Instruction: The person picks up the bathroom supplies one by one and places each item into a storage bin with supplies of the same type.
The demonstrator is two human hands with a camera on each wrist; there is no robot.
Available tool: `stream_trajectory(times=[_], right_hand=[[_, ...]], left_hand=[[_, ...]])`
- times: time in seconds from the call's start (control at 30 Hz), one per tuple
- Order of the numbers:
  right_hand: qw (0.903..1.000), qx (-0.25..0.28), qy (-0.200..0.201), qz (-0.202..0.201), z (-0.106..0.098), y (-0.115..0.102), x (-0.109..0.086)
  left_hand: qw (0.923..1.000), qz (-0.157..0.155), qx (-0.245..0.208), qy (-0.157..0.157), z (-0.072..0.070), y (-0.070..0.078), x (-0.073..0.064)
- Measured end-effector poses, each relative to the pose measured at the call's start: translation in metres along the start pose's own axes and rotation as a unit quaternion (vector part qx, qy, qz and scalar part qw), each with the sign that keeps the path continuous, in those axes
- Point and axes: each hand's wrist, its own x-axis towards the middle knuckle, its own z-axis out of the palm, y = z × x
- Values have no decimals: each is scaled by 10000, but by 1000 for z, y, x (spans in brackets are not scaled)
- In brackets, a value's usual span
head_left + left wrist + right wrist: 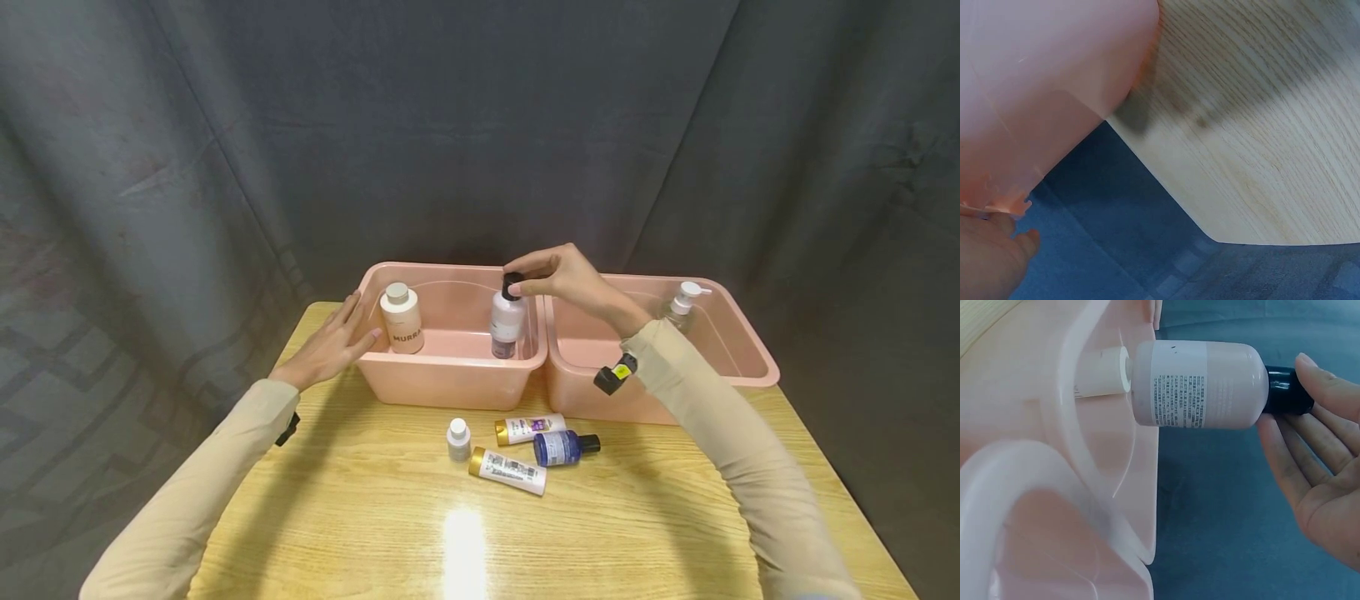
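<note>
My right hand pinches the black cap of a pale pink bottle between thumb and fingers. The bottle hangs upright at the right end of the left pink bin; its printed label faces the camera in the right wrist view, where the hand is seen round the cap. On that bin's left rim rests my left hand, fingers extended along it and thumb toward the inside. A white bottle marked MURRA stands inside the bin near this hand.
A second pink bin adjoins on the right, with a clear pump bottle inside. In front on the wooden table are a small white-capped bottle, two gold-capped tubes and a blue bottle. A grey curtain hangs behind.
</note>
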Motion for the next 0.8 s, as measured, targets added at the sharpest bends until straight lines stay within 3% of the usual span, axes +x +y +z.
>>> stream_trajectory(times=[0.8], right_hand=[[9996,-112,138,202,29,18,25]], left_hand=[[9999,-161,-18,-57,-2,1,-2]])
